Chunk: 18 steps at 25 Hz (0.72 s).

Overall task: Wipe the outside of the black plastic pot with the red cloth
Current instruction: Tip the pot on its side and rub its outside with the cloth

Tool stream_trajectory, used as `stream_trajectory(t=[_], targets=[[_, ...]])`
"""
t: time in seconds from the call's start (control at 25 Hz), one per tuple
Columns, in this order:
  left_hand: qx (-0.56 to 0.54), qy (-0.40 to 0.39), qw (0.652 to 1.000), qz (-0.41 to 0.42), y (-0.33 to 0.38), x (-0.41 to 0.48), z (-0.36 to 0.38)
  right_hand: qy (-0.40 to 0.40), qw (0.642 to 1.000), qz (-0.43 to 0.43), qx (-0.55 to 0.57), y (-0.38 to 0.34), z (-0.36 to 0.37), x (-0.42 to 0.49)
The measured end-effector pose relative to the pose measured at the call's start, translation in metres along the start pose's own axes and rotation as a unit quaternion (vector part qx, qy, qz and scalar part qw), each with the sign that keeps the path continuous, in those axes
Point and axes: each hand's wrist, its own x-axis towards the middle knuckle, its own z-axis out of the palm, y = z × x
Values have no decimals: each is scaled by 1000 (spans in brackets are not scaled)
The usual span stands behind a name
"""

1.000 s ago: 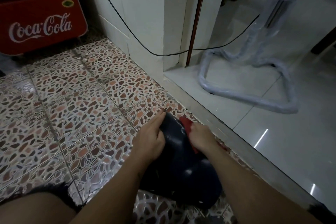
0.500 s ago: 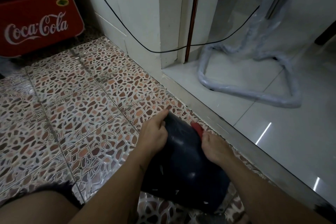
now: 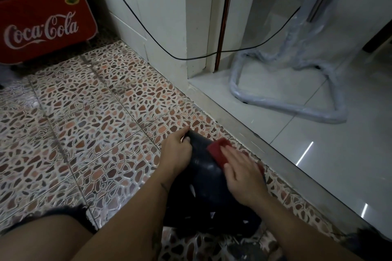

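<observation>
Nearest, lying on its side on the pebble-pattern floor tiles (image 3: 84,133) between both forearms: black plastic pot (image 3: 203,184). Left hand (image 3: 175,152) curled around its far end, gripping. Right hand (image 3: 244,174) flat, fingers spread, pressing red cloth (image 3: 218,151) against the pot's upper right flank. Just beyond, a metal threshold strip (image 3: 254,146). Farther off, a plastic-wrapped metal stand (image 3: 286,106) on pale tile, a black cable (image 3: 148,34) across the wall, a red Coca-Cola cooler (image 3: 42,23) far left.

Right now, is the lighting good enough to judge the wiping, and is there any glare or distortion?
Head view: dim; the black pot reads as a dark mass with faint sheen, the red cloth stays distinct; bright streaks glare on the white floor; wide-angle bending curves the door frame.
</observation>
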Motion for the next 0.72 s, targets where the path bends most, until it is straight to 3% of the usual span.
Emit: stream_trajectory(t=[0.16,0.24,0.36,0.48,0.72], targets=[[-5,0,1000,17,2,-8,1,-89,977,190,-39,16,-24,12],[5,12,999,30,1,-10,1,-102,979,172,-36,-13,-24,24],[0,29,999,22,-2,-7,0,-78,994,68,38,-67,-9,26],[-42,42,998,-8,3,-2,-1,-73,992,10,98,-68,-10,15],[18,73,996,-37,24,21,6,-75,984,160,27,5,-30,-20]])
